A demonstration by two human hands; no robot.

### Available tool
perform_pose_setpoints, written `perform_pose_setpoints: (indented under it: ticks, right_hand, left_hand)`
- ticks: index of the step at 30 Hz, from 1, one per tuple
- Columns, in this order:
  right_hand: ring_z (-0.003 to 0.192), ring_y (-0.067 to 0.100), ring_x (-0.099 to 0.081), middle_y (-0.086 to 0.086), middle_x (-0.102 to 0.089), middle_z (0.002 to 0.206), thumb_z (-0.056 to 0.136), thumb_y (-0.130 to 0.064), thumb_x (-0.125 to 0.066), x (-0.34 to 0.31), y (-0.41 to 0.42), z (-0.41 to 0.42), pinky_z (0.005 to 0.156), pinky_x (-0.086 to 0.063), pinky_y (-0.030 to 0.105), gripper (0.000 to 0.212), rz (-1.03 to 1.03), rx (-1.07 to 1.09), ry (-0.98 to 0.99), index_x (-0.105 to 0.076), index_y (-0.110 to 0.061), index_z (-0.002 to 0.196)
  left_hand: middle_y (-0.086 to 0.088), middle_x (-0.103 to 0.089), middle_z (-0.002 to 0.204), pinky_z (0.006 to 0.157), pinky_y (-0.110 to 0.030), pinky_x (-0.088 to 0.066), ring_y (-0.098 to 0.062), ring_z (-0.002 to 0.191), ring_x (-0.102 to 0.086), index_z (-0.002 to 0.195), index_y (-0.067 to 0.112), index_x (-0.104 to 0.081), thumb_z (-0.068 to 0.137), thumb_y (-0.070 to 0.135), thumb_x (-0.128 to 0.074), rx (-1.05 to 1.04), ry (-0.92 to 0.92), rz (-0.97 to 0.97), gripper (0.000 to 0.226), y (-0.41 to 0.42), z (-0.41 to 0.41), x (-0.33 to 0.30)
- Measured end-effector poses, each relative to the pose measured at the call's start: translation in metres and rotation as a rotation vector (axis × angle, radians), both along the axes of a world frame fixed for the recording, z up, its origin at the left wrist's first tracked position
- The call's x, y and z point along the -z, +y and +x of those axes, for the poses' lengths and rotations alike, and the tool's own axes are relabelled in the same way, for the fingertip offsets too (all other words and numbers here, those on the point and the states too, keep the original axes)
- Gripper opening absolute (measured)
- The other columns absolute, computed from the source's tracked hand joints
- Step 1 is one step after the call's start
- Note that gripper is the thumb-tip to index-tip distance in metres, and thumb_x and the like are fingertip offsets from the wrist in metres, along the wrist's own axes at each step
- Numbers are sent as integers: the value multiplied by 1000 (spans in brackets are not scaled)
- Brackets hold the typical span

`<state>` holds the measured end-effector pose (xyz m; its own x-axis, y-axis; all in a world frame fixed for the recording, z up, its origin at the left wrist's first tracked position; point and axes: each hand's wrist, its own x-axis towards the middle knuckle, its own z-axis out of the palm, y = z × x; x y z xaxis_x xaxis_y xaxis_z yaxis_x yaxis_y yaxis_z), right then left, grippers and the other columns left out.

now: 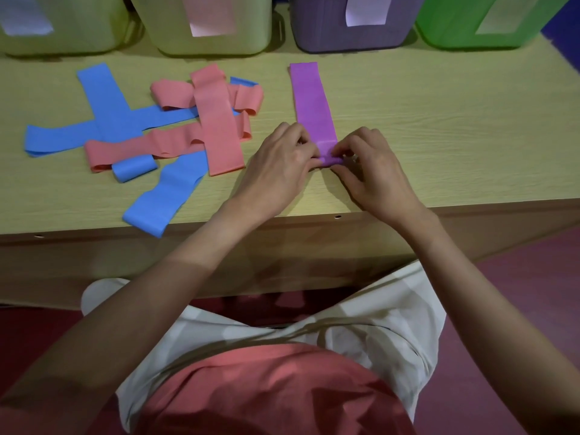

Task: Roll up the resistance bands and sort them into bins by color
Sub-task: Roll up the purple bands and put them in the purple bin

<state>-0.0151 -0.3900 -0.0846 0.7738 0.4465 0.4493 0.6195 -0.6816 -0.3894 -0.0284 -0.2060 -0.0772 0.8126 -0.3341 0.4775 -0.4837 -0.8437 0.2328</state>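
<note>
Labels: each of the four bins at the back of the table (439,146) carries a paper slip on its front; no writing on any of them can be read.
Bins: two pale yellow-green bins (207,26) on the left, a purple bin (317,29) and a green bin (455,26) on the right.
Purple band (312,102): flat, smooth strip lying straight on the table, its far end toward the purple bin; the near end is folded over into a small tight roll.
Left hand (282,164): fingers curled, pinching the left end of that roll.
Right hand (373,171): fingers curled, pinching the right end of the roll; a ring shows on one finger.
Pink bands (216,120): several, criss-crossed in a loose heap left of the hands, some ends looped.
Blue bands (110,105): lying under and around the pink ones; one (163,199) reaches the table's front edge, and a short rolled piece (135,167) sits beside the heap.
Person: red top, light shorts, seated at the table.
</note>
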Motion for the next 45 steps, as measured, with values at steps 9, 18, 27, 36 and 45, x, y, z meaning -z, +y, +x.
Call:
perform_pose_setpoints:
  ticks: [9, 18, 27, 36, 45]
  right_hand:
    - [87, 27, -51, 10, -60, 92, 91, -18, -62, -2, 1, 7, 75, -43, 36, 17, 18, 18, 33, -69, -6, 100]
    - [93, 27, -50, 12, -56, 99, 88, -16, -66, -3, 4, 10, 78, -45, 35, 26, -45, 22, 40, -66, -4, 110]
    - [88, 25, -48, 8, -57, 92, 92, -19, -63, -8, 7, 13, 74, -43, 40, 15, -15, 10, 110, -65, -7, 101]
    - [87, 22, -46, 7, -59, 90, 91, -20, -64, -8, 5, -18, 73, -33, 23, 17, -10, -73, 111, -68, -6, 100]
    - [105, 31, -54, 14, -59, 115, 93, -22, -59, -6, 5, -33, 87, -45, 38, 22, -54, -86, 45, -65, -2, 100]
  left_hand:
    - [-8, -58, 94, 74, -33, -40, -25, 89, -50, 99, 7, -63, 85, 22, -70, 9, 58, -21, 22, 4, 0, -1]
    - [-9, -62, 96, 78, -30, -37, -26, 95, -52, 101, 6, -68, 93, 19, -62, -15, 185, -98, 17, 4, 8, -8]
    - [-6, -57, 97, 75, -21, -29, -21, 95, -49, 107, 8, -68, 89, 26, -67, -22, 182, -76, 26, 8, 5, -6]
    - [-3, -59, 95, 73, -25, -39, -13, 89, -47, 97, 8, -64, 85, 22, -72, 45, 148, -117, 20, 19, -30, -2]
    - [-4, -65, 115, 84, -42, -52, -18, 104, -61, 103, 9, -55, 91, 19, -63, 196, 306, -205, 17, 24, -34, -1]
